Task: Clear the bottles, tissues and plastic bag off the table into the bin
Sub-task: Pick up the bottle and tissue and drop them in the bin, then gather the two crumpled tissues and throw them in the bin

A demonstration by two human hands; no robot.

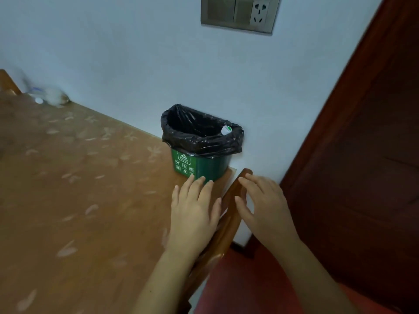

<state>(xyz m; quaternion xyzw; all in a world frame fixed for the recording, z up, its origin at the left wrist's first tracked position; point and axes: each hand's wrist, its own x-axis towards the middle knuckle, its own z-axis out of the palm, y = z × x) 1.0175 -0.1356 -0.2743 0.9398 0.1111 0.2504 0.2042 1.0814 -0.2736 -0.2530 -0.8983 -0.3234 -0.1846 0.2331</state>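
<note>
i am looking down at the green bin [200, 165], which is standing at the far right corner of the table [79, 200], close against the pale wall [113, 53]. a black liner [201, 143] is folding over its rim and hanging partway down the outside, leaving the white recycling symbols on the front showing. inside, at the right end of the opening, a white bottle top [226, 130] with a green mark is poking up just below the rim; the rest of the inside is lying in shadow and i cannot tell what else is sitting in there. the left hand [195, 209] is lying open and flat over the table's near right edge, fingers straight and together, gripping nothing, its fingertips reaching the foot of the bin, though i cannot tell whether they are touching it. the right hand [265, 200] is hovering open with fingers spread, carrying nothing, just over the top rail of a wooden chair [226, 207] beside the table. at the far left of the table a blurred pale heap [51, 97] is resting against the wall, too smeared for me to name its pieces. a dark red door [362, 155] is filling the right side, and a switch panel [240, 13] is sitting high on the wall.
</note>
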